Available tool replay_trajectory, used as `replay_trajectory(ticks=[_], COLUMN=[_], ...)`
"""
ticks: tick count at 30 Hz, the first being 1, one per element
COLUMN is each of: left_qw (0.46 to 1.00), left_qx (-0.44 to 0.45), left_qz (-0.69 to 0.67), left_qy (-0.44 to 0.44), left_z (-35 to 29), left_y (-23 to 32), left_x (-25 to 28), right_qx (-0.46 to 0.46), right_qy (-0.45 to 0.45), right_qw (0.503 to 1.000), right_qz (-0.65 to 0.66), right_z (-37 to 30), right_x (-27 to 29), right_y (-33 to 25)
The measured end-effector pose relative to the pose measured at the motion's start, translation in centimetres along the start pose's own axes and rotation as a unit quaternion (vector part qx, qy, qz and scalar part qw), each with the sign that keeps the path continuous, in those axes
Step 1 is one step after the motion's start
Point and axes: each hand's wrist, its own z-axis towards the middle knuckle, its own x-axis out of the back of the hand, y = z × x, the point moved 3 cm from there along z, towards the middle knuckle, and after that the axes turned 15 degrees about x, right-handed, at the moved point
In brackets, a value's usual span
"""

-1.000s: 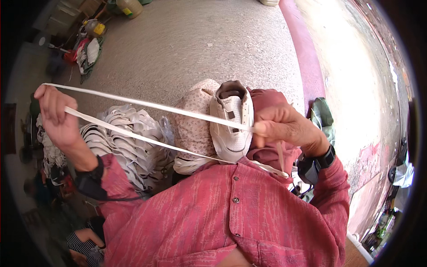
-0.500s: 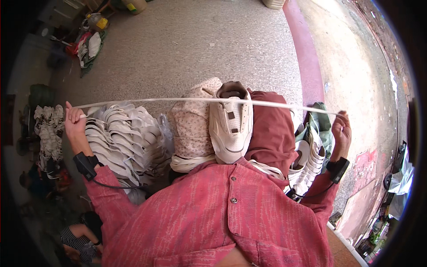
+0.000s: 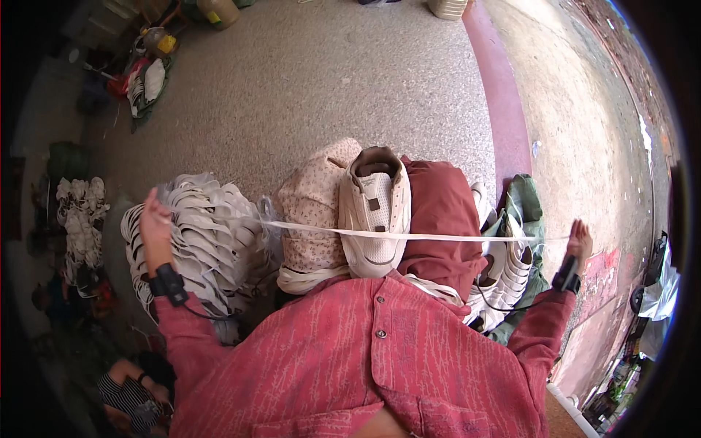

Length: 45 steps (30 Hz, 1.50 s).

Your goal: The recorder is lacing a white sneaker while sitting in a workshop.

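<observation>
A white shoelace (image 3: 453, 238) stretches from hand to hand, crossing low over the front of a cream sneaker (image 3: 354, 223). That sneaker has a brown lining and stands between my knees, its toe towards me. Over the pile at the left, my left hand (image 3: 155, 221) is closed on one end of the lace, which is blurred there. Far out to the right, my right hand (image 3: 580, 243) pinches the other end. More white laces (image 3: 314, 278) lie across my lap beside the shoe.
A big stack of white shoe uppers (image 3: 208, 226) stands at my left. White shoes (image 3: 511, 266) on green cloth (image 3: 527, 201) lie at my right. Further left are more white pieces (image 3: 82, 219) and another person's arm (image 3: 128, 371). A pale tub (image 3: 447, 7) sits on the far floor.
The lace has come down from the sneaker's opening to its front part. My left hand has moved inward and slightly down; my right hand has moved outward and down.
</observation>
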Motion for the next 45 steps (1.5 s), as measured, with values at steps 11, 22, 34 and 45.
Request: replay_trajectory(ticks=[11, 22, 34, 45], left_qw=[0.865, 0.807, 0.896, 0.726], left_qx=[-0.109, -0.292, -0.23, -0.173], left_qz=[0.404, 0.426, 0.282, 0.549], left_qy=[-0.279, -0.286, -0.255, -0.376], left_z=[-13.4, -12.8, -14.4, -19.1], left_y=[-25.2, -28.8, -27.2, -26.6], left_x=[-28.9, -28.7, -28.2, -25.3], right_qx=[-0.019, -0.093, -0.155, -0.117], right_qy=[-0.694, -0.681, -0.576, -0.633], right_qw=[0.653, 0.665, 0.776, 0.728], right_qz=[-0.301, -0.294, -0.204, -0.237], right_z=[-38.4, -39.5, -39.3, -42.6], right_x=[-48.0, -45.7, -42.9, -38.9], right_y=[11.7, 14.1, 13.2, 8.7])
